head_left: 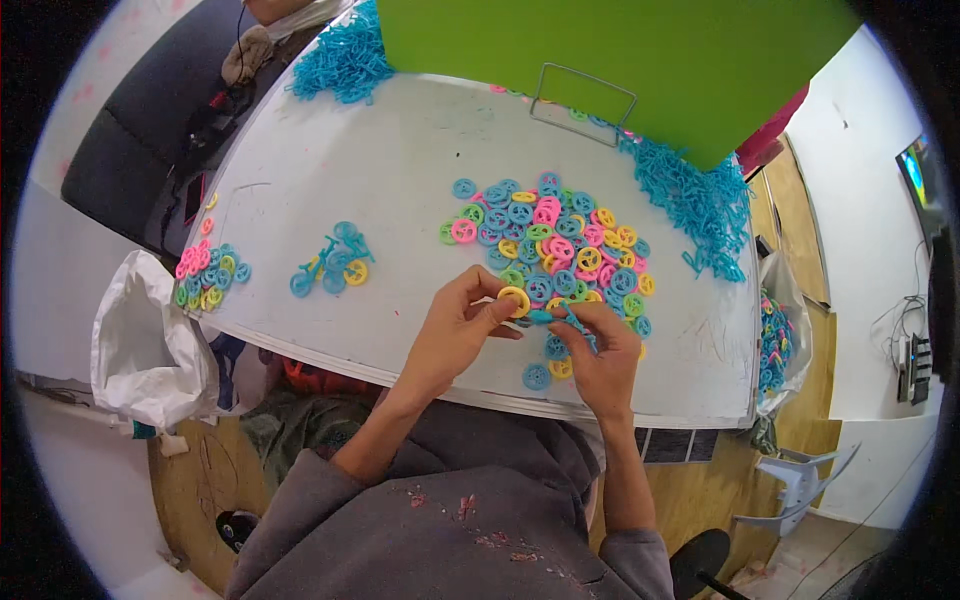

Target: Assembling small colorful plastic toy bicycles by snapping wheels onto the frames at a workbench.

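Observation:
Between thumb and fingers, my left hand (462, 325) pinches a small yellow toy wheel (513, 302). Close beside it, my right hand (603, 355) grips a small blue plastic toy bicycle frame (567, 316), partly covered by the fingers. The wheel and the frame's end meet or nearly meet; I cannot tell whether they are joined. Just beyond both hands lies a large pile of blue, pink, yellow and green toy wheels (540, 230). To the left, a few assembled toy bicycles (335, 262) rest on the white table (380, 180).
A smaller wheel heap (212, 275) sits at the left table edge. Blue frames lie heaped at the far left (345, 55) and right (695, 205), beside a green panel (600, 60). A white sack (150, 340) stands left; another sack (785, 330) with colourful pieces stands right.

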`<state>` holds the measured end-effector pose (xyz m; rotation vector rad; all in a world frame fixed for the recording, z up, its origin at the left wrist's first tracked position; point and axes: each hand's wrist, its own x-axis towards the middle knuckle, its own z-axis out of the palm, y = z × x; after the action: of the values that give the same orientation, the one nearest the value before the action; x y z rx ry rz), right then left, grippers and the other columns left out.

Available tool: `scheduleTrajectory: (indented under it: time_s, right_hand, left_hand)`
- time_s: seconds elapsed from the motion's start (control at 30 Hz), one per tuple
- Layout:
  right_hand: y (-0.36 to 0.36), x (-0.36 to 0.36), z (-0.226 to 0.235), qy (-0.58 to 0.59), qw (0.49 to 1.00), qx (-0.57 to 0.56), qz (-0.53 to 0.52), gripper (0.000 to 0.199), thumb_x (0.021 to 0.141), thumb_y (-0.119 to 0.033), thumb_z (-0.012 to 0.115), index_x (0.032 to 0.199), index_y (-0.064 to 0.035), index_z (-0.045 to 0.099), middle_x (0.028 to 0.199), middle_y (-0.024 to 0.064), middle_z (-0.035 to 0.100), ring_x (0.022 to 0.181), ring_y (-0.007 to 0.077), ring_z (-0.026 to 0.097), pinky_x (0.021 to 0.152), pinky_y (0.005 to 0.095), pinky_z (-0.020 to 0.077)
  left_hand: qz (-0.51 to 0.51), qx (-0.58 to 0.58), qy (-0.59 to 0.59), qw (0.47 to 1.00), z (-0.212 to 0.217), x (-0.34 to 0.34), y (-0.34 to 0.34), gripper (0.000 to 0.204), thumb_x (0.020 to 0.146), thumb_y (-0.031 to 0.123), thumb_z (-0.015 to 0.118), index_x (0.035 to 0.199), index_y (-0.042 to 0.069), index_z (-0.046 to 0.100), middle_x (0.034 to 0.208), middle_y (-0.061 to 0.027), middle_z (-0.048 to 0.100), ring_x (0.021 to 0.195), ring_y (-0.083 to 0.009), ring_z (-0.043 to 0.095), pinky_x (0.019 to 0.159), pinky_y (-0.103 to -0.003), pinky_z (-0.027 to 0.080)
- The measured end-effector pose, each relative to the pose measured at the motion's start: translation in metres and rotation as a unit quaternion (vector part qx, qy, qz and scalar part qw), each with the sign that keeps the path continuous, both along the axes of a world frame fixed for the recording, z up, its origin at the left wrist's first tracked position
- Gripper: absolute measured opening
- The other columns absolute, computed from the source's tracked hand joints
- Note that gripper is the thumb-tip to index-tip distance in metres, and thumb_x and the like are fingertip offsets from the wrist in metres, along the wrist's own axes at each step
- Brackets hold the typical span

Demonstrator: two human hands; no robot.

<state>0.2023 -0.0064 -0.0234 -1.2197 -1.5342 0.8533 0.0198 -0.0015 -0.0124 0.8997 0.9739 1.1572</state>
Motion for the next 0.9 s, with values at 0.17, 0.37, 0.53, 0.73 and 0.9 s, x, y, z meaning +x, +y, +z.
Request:
scheduleTrajectory:
  time_s: [0.17, 0.37, 0.53, 0.73, 0.9]
  right_hand:
    - [-0.001, -0.004, 0.005, -0.076, 0.997, 0.017, 0.011, 0.018, 0.075, 0.005, 0.072, 0.092, 0.0003, 0.068, 0.088, 0.0068, 0.068, 0.084, 0.0126, 0.062, 0.075, 0.0259, 0.0481]
    - [-0.001, -0.002, 0.003, -0.052, 0.998, -0.015, 0.022, 0.016, 0.077, 0.003, 0.071, 0.092, 0.0009, 0.068, 0.085, 0.0066, 0.068, 0.081, 0.0114, 0.061, 0.072, 0.0257, 0.0481]
    - [-0.001, 0.001, 0.003, -0.029, 0.994, -0.104, 0.02, 0.014, 0.083, -0.001, 0.068, 0.096, 0.0046, 0.066, 0.085, 0.0068, 0.068, 0.079, 0.01, 0.062, 0.071, 0.0234, 0.0487]
    - [-0.002, -0.002, 0.006, 0.096, 0.984, -0.146, -0.014, 0.016, 0.086, -0.006, 0.067, 0.097, 0.005, 0.066, 0.083, 0.0087, 0.069, 0.075, 0.0098, 0.062, 0.069, 0.0236, 0.049]
    - [-0.002, -0.003, 0.004, 0.188, 0.961, -0.203, 0.011, 0.019, 0.088, -0.011, 0.066, 0.1, 0.0036, 0.066, 0.085, 0.0085, 0.069, 0.075, 0.0107, 0.063, 0.068, 0.0238, 0.0488]
  left_hand:
    - [0.017, 0.027, -0.004, 0.999, -0.01, 0.002, 0.001, 0.008, 0.091, 0.008, 0.058, 0.092, 0.001, 0.053, 0.092, -0.0077, 0.062, 0.084, -0.0132, 0.06, 0.071, -0.031, 0.055]
    - [0.039, 0.042, 0.024, 0.998, -0.012, 0.007, 0.002, 0.008, 0.09, 0.005, 0.06, 0.091, 0.001, 0.054, 0.086, -0.0069, 0.063, 0.081, -0.0122, 0.06, 0.071, -0.029, 0.054]
    - [0.028, 0.046, 0.056, 0.997, -0.014, 0.013, 0.001, 0.004, 0.091, 0.002, 0.057, 0.092, -0.001, 0.059, 0.089, -0.0073, 0.066, 0.077, -0.0113, 0.062, 0.068, -0.025, 0.053]
    - [0.08, 0.113, 0.039, 0.99, -0.008, 0.021, -0.005, 0.009, 0.092, -0.001, 0.053, 0.093, -0.004, 0.061, 0.089, -0.0083, 0.065, 0.072, -0.0113, 0.058, 0.062, -0.025, 0.05]
    - [0.116, 0.178, 0.103, 0.972, -0.009, 0.025, -0.009, 0.01, 0.093, -0.003, 0.049, 0.095, -0.003, 0.059, 0.088, -0.0092, 0.064, 0.07, -0.012, 0.058, 0.061, -0.025, 0.05]
